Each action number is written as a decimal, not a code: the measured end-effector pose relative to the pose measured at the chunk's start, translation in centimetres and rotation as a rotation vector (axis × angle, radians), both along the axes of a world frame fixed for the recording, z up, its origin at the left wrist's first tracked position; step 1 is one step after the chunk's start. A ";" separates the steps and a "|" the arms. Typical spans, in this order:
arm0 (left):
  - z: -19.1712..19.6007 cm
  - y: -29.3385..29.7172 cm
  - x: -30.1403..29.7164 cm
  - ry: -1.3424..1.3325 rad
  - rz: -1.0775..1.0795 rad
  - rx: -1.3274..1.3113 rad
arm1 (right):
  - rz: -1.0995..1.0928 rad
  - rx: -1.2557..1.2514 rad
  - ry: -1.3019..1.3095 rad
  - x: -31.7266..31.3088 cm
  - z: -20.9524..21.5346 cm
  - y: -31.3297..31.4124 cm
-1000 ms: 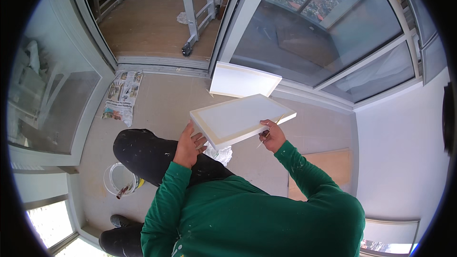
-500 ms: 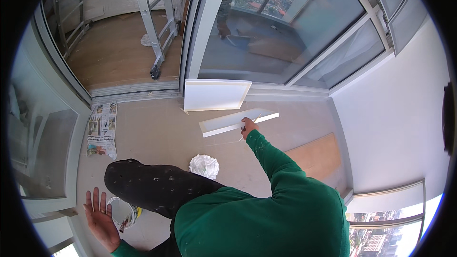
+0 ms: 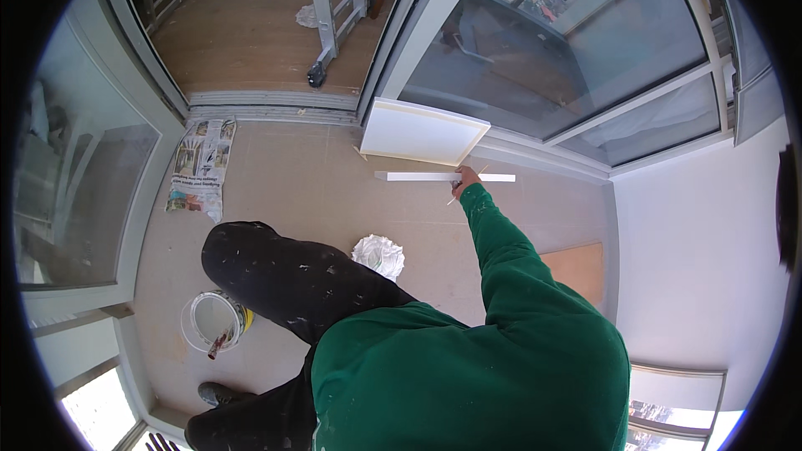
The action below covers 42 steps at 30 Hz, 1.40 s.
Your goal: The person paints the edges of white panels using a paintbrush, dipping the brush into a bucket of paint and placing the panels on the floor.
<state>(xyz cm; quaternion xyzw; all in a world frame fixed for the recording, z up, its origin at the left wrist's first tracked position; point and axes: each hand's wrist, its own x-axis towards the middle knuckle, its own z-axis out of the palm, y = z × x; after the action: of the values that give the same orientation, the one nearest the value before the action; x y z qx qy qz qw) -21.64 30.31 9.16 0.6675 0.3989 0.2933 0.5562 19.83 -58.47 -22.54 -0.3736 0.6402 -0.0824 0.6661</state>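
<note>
White panel (image 3: 418, 177) is being gripped by the right hand (image 3: 463, 181) along with a thin stick (image 3: 484, 169), spanning both sides of it, probably best being kept level, clear of the leaning board (image 3: 424, 132) beyond, left hand (image 3: 159, 443) spread, barely showing.

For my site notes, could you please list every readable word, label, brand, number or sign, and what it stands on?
Newspaper sheet on the floor: printed lines, not copied out here; the smallest are too small to read.
Bucket: no lettering legible.
White panel in the right hand: none visible.
</note>
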 end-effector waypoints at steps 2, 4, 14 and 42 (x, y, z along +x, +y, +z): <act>-2.7 3.3 -5.2 -0.062 0.033 -0.069 | 0.057 0.054 -0.025 1.3 -0.7 0.3; -4.2 2.8 -5.4 -0.095 0.210 -0.241 | 0.306 -0.124 -0.038 1.7 -1.0 -1.6; -7.5 4.2 -12.0 0.067 0.185 -0.235 | 0.178 0.119 0.048 5.2 -1.7 1.1; -7.1 5.7 -9.1 -0.062 0.051 0.141 | -0.157 -0.304 0.182 15.7 1.8 1.3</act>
<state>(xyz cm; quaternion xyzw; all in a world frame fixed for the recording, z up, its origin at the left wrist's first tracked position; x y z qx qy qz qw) -30.77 36.00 2.06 0.6852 0.3767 0.3551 0.5124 35.52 -57.15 -20.76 -0.4248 0.7052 -0.1959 0.5328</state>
